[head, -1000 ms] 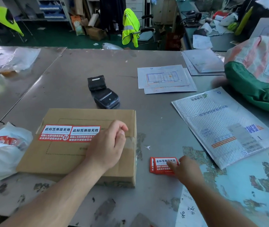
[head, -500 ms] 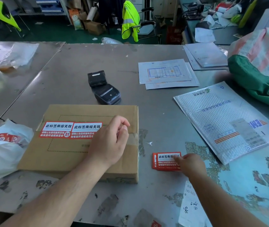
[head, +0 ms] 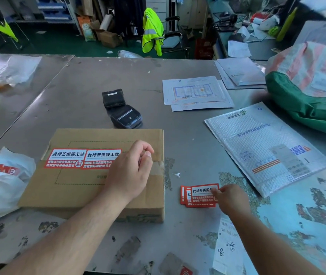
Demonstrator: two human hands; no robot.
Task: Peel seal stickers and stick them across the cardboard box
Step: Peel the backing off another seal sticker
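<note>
Near the front edge of the worktop (head: 186, 139), left of centre: cardboard box (head: 72, 193) lying flat, taped seam running left to right across the lid. Two seal stickers (head: 84, 158) are on it side by side, edges meeting, covering the left stretch of the seam. The right stretch, out to the box's right edge, is bare tape. Judgement: about halfway; one or two more stickers needed.

Left hand (head: 130, 171) rests on the lid over the bare stretch and partly covers the second sticker's right end. Fingers are curled in, thumb against forefinger. The grip is clenched, but I cannot tell whether anything is held inside it. Probable purpose: it weights the box against sliding and marks the next spot.

Right of the box and apart from it, near the front edge: stack of spare stickers (head: 195, 203), slightly fanned, print up. Right hand (head: 231, 199) reaches onto the stack from the right, forefinger tip on the right end of the top sticker (head: 203, 192). Thumb is hidden, so I cannot tell whether this grip pinches or only touches. Step in hand, as judged: taking the next sticker to peel.

Further out: black label printer (head: 124, 114) just behind the box. Bubble mailer (head: 263, 147) lies toward the right edge. White plastic bag (head: 1, 187) sits just beside the box's left side.
</note>
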